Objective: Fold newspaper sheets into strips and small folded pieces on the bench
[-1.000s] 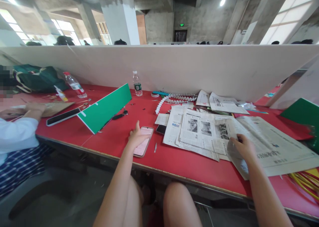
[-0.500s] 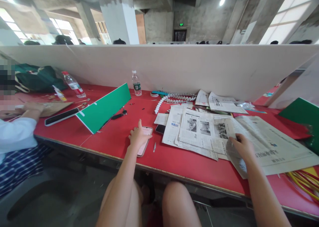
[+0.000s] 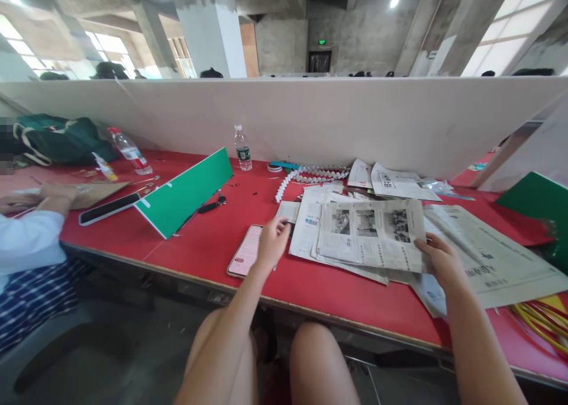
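Newspaper sheet (image 3: 370, 234) lies on top of the newspaper pile (image 3: 479, 263), middle-right of the red counter (image 3: 208, 239), straight ahead of the person. Long axis runs left-right, photos along the top edge, right corner lifted slightly off the pile.

Right hand (image 3: 441, 262) is at the sheet's lower right corner, fingers closed on the edge, thumb on top: gripping the sheet. It is the nearer hand, already in contact.

Left hand (image 3: 273, 242) is just off the sheet's left side, hovering over the counter between the phone (image 3: 245, 258) and the pile. Fingers loosely curled, half open, holding nothing; whether the fingertips touch the small paper slip (image 3: 287, 212) or a second dark phone under them can't be told. The sheet lies to the right of this hand, near but apart.

Phone is face up, screen lit, long axis pointing away from the person, just left of the left hand.

Farther out: folded white paper chain (image 3: 306, 177) and a water bottle (image 3: 242, 148) near the white divider (image 3: 310, 115), a green board (image 3: 186, 192) propped at an angle to the left, yellow sticks (image 3: 539, 325) at the right edge. Another person's sleeve (image 3: 29, 239) at far left, their hand on cardboard (image 3: 95, 193).
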### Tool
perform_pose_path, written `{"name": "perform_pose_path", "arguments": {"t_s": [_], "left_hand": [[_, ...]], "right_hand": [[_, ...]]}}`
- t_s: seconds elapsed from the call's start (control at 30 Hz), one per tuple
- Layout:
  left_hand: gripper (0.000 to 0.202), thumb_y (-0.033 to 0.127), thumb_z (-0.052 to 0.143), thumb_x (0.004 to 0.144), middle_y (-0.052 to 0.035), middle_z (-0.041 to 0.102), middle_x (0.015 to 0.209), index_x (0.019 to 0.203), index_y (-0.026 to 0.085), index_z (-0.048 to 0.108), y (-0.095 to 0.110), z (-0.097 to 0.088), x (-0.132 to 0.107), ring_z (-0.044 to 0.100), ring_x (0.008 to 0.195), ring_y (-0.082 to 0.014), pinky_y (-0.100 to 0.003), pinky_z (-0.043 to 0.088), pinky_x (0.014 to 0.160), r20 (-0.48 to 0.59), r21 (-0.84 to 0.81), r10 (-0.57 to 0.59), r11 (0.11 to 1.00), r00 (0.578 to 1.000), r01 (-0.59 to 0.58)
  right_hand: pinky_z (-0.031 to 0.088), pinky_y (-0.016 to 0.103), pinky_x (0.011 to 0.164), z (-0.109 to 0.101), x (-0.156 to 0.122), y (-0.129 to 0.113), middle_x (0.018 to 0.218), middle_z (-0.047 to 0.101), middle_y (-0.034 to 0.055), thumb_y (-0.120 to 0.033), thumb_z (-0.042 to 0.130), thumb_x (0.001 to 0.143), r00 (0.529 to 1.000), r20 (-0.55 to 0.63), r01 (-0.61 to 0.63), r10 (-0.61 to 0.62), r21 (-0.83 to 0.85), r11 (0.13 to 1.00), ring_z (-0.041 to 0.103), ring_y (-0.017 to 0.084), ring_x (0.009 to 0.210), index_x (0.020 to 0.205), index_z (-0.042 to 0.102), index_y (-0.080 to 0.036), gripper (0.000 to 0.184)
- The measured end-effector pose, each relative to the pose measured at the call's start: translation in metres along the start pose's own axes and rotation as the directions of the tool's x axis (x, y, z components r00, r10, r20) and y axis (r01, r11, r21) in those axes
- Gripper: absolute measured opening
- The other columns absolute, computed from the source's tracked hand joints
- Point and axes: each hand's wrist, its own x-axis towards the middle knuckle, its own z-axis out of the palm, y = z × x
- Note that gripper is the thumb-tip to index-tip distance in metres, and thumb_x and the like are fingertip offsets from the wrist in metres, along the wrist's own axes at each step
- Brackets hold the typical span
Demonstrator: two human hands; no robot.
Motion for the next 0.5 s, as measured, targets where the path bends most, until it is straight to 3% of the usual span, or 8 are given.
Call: {"name": "perform_pose_path", "arguments": {"t_s": [0.07,0.17,0.3,0.4,0.5], "left_hand": [[0.036,0.042,0.045,0.084,-0.0069,0.066,0.086,0.105,0.018,0.061,0.011,0.024,-0.011,0.061,0.071,-0.0189,-0.028,0.045,0.064,0.174,-0.057,-0.018,0.998,0.985,0.028],[0.043,0.049,0.047,0.083,-0.0103,0.068,0.095,0.11,0.018,0.06,0.022,0.051,-0.023,0.062,0.09,-0.0262,-0.033,0.045,0.078,0.277,-0.083,-0.031,0.995,0.96,0.057],[0.037,0.035,0.05,0.083,-0.0114,0.064,0.116,0.114,0.016,0.059,0.031,0.066,-0.023,0.055,0.113,-0.0268,-0.035,0.04,0.094,0.311,-0.294,0.036,0.954,0.95,0.06],[0.035,0.025,0.051,0.081,-0.0115,0.064,0.118,0.113,0.014,0.06,0.03,0.069,-0.012,0.056,0.112,-0.0257,-0.035,0.04,0.096,0.281,-0.413,0.02,0.905,0.959,0.102],[0.032,0.027,0.052,0.08,-0.013,0.066,0.113,0.107,0.011,0.062,0.021,0.07,-0.003,0.059,0.107,-0.027,-0.038,0.043,0.093,0.3,-0.47,-0.003,0.87,0.954,0.15]], "right_hand": [[0.046,0.027,0.05,0.003,-0.004,-0.004,0.071,0.066,-0.0008,-0.034,0.074,0.05,0.999,0.041,-0.013,0.009,0.093,0.996,0.059,0.016,0.057,0.083,0.063,-0.024,0.036],[0.048,0.026,0.05,0.007,-0.009,-0.009,0.078,0.068,-0.0003,-0.035,0.077,0.051,0.996,0.091,0.004,-0.021,0.182,0.983,0.061,0.017,0.061,0.086,0.064,-0.025,0.038],[0.048,0.022,0.05,0.008,-0.009,-0.01,0.077,0.067,-0.0022,-0.033,0.078,0.051,0.995,0.083,0.022,-0.046,0.263,0.964,0.06,0.014,0.06,0.081,0.064,-0.025,0.035],[0.046,0.02,0.047,0.009,-0.007,-0.009,0.072,0.066,-0.0033,-0.034,0.079,0.051,0.995,0.088,0.014,-0.039,0.275,0.961,0.059,0.012,0.058,0.078,0.064,-0.024,0.032],[0.041,0.019,0.043,0.01,-0.008,-0.008,0.068,0.064,-0.0037,-0.033,0.079,0.052,0.99,0.138,-0.024,-0.006,0.212,0.977,0.057,0.011,0.054,0.078,0.064,-0.023,0.031]]}}
